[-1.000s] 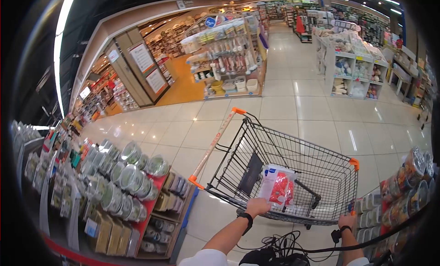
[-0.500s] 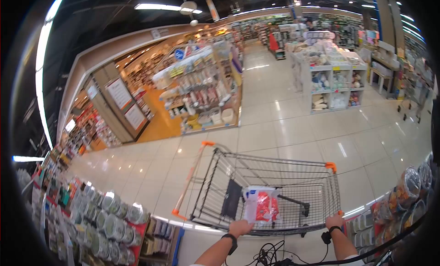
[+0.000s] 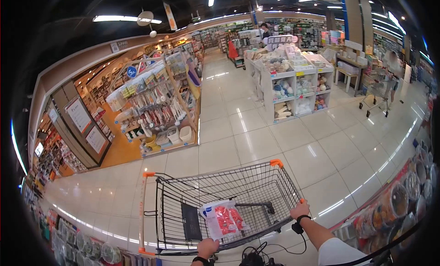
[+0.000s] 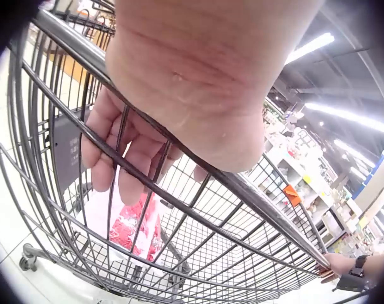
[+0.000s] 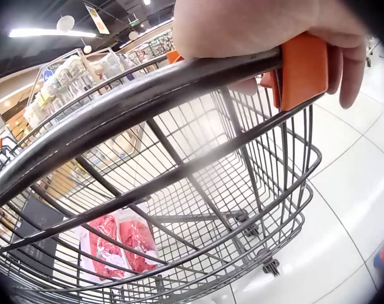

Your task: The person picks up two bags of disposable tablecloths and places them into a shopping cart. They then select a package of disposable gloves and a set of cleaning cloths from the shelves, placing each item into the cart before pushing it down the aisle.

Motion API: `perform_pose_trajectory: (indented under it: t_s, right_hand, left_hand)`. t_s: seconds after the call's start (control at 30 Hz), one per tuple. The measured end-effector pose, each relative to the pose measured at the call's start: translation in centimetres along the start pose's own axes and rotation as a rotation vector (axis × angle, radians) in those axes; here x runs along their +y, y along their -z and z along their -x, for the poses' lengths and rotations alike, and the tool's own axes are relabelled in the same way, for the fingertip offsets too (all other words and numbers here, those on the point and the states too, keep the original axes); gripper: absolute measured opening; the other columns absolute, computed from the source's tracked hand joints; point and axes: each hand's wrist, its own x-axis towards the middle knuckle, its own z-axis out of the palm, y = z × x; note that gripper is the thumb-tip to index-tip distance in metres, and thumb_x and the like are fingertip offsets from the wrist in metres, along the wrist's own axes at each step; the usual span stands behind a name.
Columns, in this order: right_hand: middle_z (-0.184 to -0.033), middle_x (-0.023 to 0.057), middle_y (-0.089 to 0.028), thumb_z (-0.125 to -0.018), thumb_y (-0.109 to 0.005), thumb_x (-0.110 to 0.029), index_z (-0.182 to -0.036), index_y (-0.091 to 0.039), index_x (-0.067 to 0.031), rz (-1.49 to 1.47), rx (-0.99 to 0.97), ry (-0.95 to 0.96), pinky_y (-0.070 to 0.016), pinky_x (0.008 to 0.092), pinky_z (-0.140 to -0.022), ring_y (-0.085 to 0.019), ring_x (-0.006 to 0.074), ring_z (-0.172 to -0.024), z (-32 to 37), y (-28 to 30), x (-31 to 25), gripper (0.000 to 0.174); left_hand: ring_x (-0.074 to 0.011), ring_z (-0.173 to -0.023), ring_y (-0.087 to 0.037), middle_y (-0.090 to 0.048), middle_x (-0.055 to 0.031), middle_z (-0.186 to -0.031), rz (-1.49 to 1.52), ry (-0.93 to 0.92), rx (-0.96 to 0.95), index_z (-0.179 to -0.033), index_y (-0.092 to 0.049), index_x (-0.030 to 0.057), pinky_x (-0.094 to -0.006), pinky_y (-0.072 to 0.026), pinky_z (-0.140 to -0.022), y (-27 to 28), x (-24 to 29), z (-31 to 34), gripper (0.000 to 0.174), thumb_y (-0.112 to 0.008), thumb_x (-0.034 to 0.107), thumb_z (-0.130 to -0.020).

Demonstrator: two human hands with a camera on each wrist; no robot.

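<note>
A black wire shopping cart (image 3: 190, 221) with orange corner caps stands sideways before me, its handle bar (image 3: 141, 206) at the left. My left hand (image 3: 207, 248) hooks over the near side rim; in the left wrist view its fingers (image 4: 138, 168) hang down inside the basket, behind the wires. At the front right corner, my right hand (image 3: 300, 210) grips the rim, and the right wrist view has its fingers round the orange corner cap (image 5: 304, 73). Inside the basket lies a clear plastic package (image 3: 224, 220) with red contents and a blue label.
Clear round tubs (image 3: 396, 202) are stacked close on the right, with more packed goods (image 3: 85, 243) at lower left. A white shelf unit (image 3: 293, 98) and a hanging-goods display (image 3: 158, 105) stand across the tiled aisle. A person with another cart (image 3: 376, 85) is at right. Cables (image 3: 256, 254) hang below me.
The view has swung right and up. The cart has turned so its right end points further away, with both hands still on it. Another person's cart has come into view at right.
</note>
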Motion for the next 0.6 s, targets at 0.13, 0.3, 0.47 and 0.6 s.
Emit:
perform_pose_trajectory:
  t_s: [0.13, 0.3, 0.47, 0.6]
  right_hand:
    - [-0.120, 0.0180, -0.038, -0.072, -0.061, -0.030, -0.107, -0.059, -0.0018, 0.007, 0.002, 0.043, -0.0452, 0.0425, -0.088, -0.047, 0.0371, -0.104, -5.4, 0.7, -5.2, 0.045]
    - [-0.120, 0.0156, -0.038, -0.073, -0.063, -0.036, -0.113, -0.057, -0.0041, 0.051, 0.007, 0.062, -0.0447, 0.0412, -0.088, -0.048, 0.0345, -0.104, -12.4, 0.2, -10.7, 0.051]
    - [-0.122, 0.0158, -0.037, -0.074, -0.063, -0.038, -0.114, -0.058, -0.0057, 0.102, -0.102, 0.045, -0.0438, 0.0406, -0.089, -0.047, 0.0346, -0.106, -18.5, 0.6, -16.5, 0.052]
    - [-0.124, 0.0165, -0.036, -0.072, -0.061, -0.033, -0.112, -0.059, -0.0054, 0.115, -0.068, 0.062, -0.0439, 0.0397, -0.090, -0.047, 0.0340, -0.107, -22.4, 0.1, -20.3, 0.049]
  left_hand:
    - [-0.0351, -0.092, -0.063, -0.066, -0.0183, -0.094, 0.044, 0.088, 0.009, -0.093, -0.068, 0.0029, -0.0434, -0.0476, -0.083, 2.8, 0.6, -4.9, 0.052, -0.041, 0.046, -0.082]
    - [-0.0357, -0.092, -0.062, -0.065, -0.0189, -0.096, 0.060, 0.114, 0.003, -0.095, -0.067, 0.0027, -0.0446, -0.0472, -0.082, 5.9, 0.8, -11.2, 0.052, -0.041, 0.045, -0.080]
    - [-0.0340, -0.095, -0.063, -0.066, -0.0186, -0.098, 0.084, 0.151, -0.048, -0.099, -0.067, 0.0039, -0.0429, -0.0468, -0.084, 9.4, 1.0, -17.8, 0.055, -0.038, 0.048, -0.083]
    - [-0.0335, -0.095, -0.063, -0.065, -0.0184, -0.100, 0.069, 0.175, -0.065, -0.099, -0.067, 0.0044, -0.0426, -0.0467, -0.084, 11.6, 0.7, -21.9, 0.055, -0.038, 0.049, -0.084]
